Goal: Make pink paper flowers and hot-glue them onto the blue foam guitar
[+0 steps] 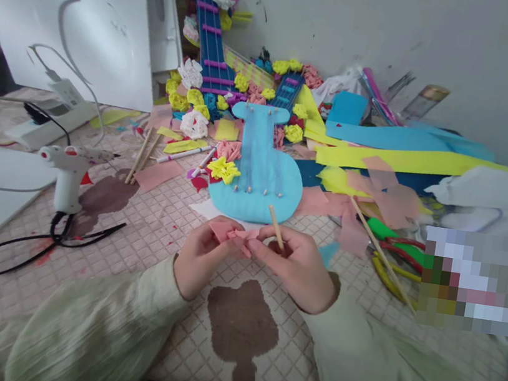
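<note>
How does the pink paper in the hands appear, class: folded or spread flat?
Folded: the pink paper is bunched small, with overlapping edges, between the left hand and right hand.

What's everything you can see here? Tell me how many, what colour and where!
Small folded paper: one, pink, between both hands
Held stick: one, tan, in the right hand
Guitar-shaped piece: one, light blue, centre
Paper flower: one, yellow, at its left edge
Barred necks: two, dark blue, back
Crumpled paper balls: many, mixed colours, back
Glue gun: one, white, left
Power strip: one, white, far left
Board: one, white, back left
Long strips: several, blues and yellow, right
Jar: one, clear, gold lid, back right
Tool handles: several, red, yellow, green, right
Pixelated patch: cannot tell, right
Sleeves: two, pale green, front
Left hand: one, bare, centre
Right hand: one, bare, centre
</note>
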A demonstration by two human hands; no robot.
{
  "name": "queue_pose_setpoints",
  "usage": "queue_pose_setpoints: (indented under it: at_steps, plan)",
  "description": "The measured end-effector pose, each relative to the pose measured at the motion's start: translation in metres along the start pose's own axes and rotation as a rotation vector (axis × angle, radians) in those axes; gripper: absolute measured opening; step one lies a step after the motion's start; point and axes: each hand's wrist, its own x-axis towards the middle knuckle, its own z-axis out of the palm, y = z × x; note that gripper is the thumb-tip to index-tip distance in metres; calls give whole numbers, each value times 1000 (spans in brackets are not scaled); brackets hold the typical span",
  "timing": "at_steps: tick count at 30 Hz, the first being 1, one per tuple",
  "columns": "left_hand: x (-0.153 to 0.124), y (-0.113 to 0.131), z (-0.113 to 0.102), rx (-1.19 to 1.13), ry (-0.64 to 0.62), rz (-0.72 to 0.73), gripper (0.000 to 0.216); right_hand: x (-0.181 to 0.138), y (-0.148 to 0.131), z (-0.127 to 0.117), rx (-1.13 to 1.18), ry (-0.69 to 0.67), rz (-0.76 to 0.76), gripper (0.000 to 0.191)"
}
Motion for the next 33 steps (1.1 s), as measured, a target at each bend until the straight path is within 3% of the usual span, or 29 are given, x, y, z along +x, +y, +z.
queue_pose_setpoints:
  at_steps: [9, 14, 17, 21, 24, 28, 33]
  plan:
    - [0, 10, -5, 90, 3, 71, 16, -1, 0, 0, -82, 38, -27, 11]
    - [7, 18, -24, 102, 178, 301, 28, -1, -1, -3, -247, 119, -146, 7]
    - [5, 22, -24, 321, 91, 381, 32, -2, -1, -3, -335, 115, -234, 6]
    - [-2, 20, -11, 520, -157, 205, 22, -4, 1, -1, -349, 47, -296, 4]
    - [-3, 18, -6, 468, -135, 78, 19, -5, 3, 0, -330, 33, -274, 5]
    - [0, 17, -8, 224, -168, -56, 20, -5, 1, 0, -237, -18, -163, 9]
    - [2, 15, -12, 170, -181, -98, 20, -4, -1, -3, -127, -48, -31, 13]
